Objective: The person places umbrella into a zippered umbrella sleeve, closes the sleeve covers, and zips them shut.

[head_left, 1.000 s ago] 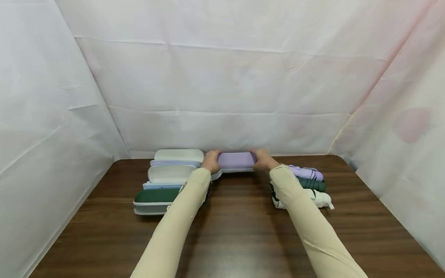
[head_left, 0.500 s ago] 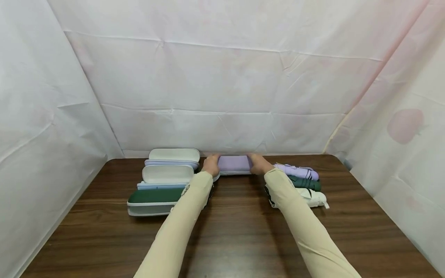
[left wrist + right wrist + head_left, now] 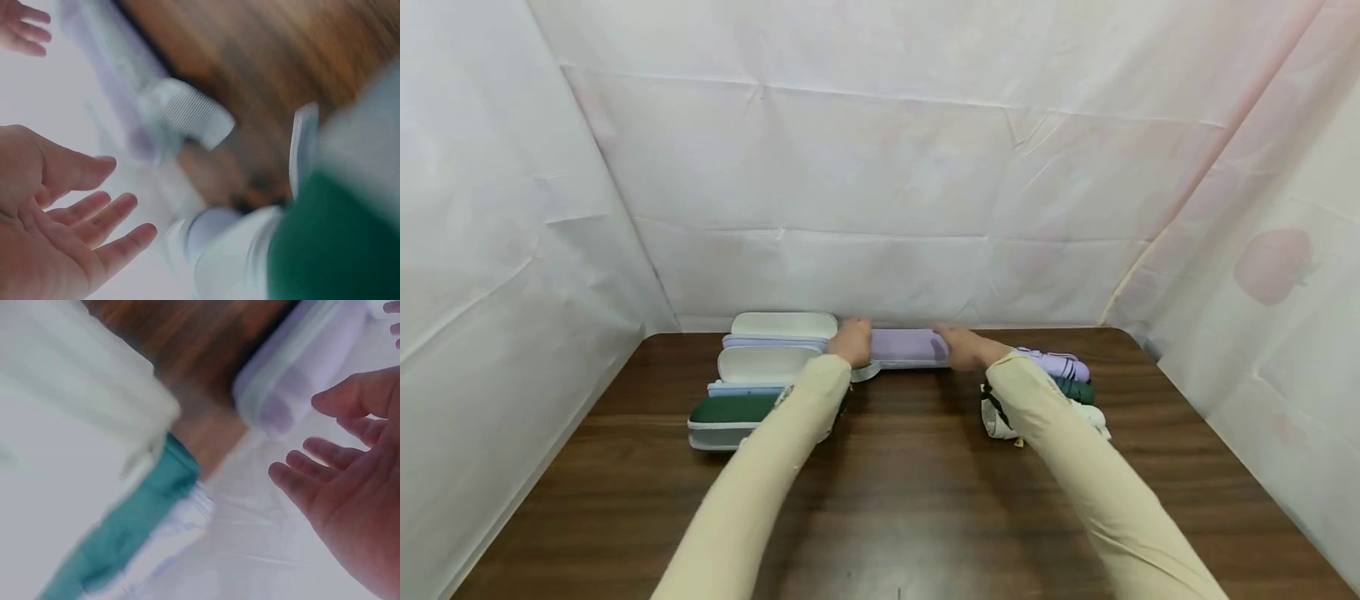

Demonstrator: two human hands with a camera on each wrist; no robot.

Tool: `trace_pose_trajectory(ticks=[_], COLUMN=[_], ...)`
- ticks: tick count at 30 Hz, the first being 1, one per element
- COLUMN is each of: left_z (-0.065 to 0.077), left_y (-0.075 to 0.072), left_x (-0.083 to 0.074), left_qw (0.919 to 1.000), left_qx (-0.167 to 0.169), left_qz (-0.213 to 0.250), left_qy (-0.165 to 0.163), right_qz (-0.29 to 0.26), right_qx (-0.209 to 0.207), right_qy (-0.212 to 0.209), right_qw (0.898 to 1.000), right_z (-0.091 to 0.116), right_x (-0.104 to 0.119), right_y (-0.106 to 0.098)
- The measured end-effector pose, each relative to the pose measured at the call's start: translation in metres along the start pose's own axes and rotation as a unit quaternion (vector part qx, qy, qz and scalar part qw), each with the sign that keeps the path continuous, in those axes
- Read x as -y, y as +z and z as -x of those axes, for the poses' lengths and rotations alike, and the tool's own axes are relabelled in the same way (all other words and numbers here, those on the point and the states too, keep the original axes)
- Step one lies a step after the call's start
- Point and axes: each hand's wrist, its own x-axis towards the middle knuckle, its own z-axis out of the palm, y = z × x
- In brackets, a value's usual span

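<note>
A lavender zip case [image 3: 908, 344] lies at the back of the table, against the white sheet. A pale ribbed strap [image 3: 194, 114] sticks out at its left end. Beside that end is my left hand [image 3: 852, 340], its fingers loosely bent and apart from the case in the left wrist view. Off the opposite end, my right hand [image 3: 359, 481] has its fingers spread, with a gap to the case in the right wrist view. Neither palm holds anything.
Left of the hands stands a row of zip cases, with a green one [image 3: 727, 409] in front and a white one [image 3: 784, 322] at the back. Folded umbrellas, lavender [image 3: 1058, 365], green [image 3: 1075, 390] and white [image 3: 997, 418], lie right, partly under the sleeve. White sheets surround the table [image 3: 895, 483].
Earlier, both hands held the lavender case by its ends as it came down onto the table. Now they have let go and drawn slightly outward, the left hand leftward and the right hand rightward.
</note>
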Motion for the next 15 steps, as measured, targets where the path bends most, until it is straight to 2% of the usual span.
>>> trace_pose_trajectory(ticks=[4, 8, 12, 15], left_z=[0.016, 0.045, 0.077, 0.099], left_y=[-0.033, -0.058, -0.071, -0.073], left_x=[0.008, 0.024, 0.048, 0.074], left_qw=[0.9985, 0.9937, 0.9845, 0.979], left_qx=[-0.007, -0.007, -0.01, 0.012], left_qz=[0.017, 0.038, 0.05, 0.054], left_qy=[0.051, 0.106, 0.168, 0.196], right_qz=[0.01, 0.045, 0.062, 0.063], right_qx=[-0.025, -0.058, -0.08, -0.096], right_qy=[-0.035, -0.101, -0.136, -0.141], right_qw=[0.999, 0.992, 0.985, 0.983], right_z=[0.017, 0.037, 0.063, 0.083], right_x=[0.005, 0.005, 0.0, -0.008], right_y=[-0.016, -0.022, -0.023, -0.024])
